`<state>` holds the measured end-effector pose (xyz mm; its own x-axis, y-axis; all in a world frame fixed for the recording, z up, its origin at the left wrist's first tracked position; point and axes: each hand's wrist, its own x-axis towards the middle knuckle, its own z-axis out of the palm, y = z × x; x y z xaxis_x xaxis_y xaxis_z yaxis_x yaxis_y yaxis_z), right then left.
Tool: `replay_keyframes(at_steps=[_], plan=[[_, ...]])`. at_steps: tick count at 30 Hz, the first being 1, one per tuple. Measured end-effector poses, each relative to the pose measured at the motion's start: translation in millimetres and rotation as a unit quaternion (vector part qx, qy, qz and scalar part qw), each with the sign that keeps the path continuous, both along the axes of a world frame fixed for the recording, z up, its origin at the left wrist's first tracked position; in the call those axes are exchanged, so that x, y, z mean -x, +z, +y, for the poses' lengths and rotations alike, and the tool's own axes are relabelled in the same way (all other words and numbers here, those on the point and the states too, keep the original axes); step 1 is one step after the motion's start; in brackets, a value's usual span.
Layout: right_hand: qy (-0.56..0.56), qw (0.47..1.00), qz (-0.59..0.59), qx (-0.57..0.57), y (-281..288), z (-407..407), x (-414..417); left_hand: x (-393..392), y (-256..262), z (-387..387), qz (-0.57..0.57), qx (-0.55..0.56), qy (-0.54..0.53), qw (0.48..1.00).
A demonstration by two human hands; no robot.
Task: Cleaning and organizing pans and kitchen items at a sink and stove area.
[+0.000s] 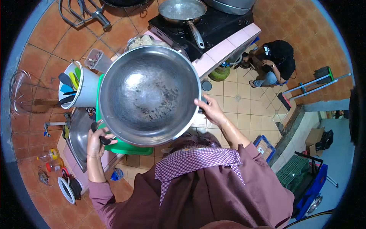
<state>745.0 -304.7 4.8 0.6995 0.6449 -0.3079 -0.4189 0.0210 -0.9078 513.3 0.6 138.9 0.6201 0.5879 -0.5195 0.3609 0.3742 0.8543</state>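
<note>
A large round metal wok [151, 96] with dark scorch spots on its base is held up before me, its inside facing the camera. My right hand [210, 110] grips a short dark handle at its right rim. At the lower left, my left hand [98, 138] holds the wok's black side handle. Beneath the wok, a green plastic tray or basin [128, 149] shows at the left and below. A metal sink [81, 137] lies left of it, with a tap [54, 124] on the wall.
A gas stove [220, 25] bears a frying pan [183, 10]. A white bucket [88, 87] of utensils and a plastic container [98, 60] stand left of the wok. A seated person [274, 64], a green gas cylinder [219, 73] and a broom [323, 75] are at the right.
</note>
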Motion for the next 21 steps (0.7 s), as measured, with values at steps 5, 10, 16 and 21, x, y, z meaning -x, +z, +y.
replay_keyframes(at_steps=[5, 10, 16, 21], plan=[[-0.023, 0.982, 0.145, -0.119, 18, 2, -40, 6, -4, -16, -0.030, 0.057, 0.089, 0.994], [-0.076, 0.960, 0.211, -0.166, 35, -19, -87, 32, -32, -13, -0.042, 0.069, 0.155, 0.985], [-0.089, 0.985, 0.053, -0.136, 63, -29, -160, 26, -40, -38, -0.025, 0.031, 0.233, 0.972], [-0.089, 0.988, 0.014, -0.129, 83, 3, -213, 25, -47, -50, -0.040, 0.029, 0.265, 0.963]])
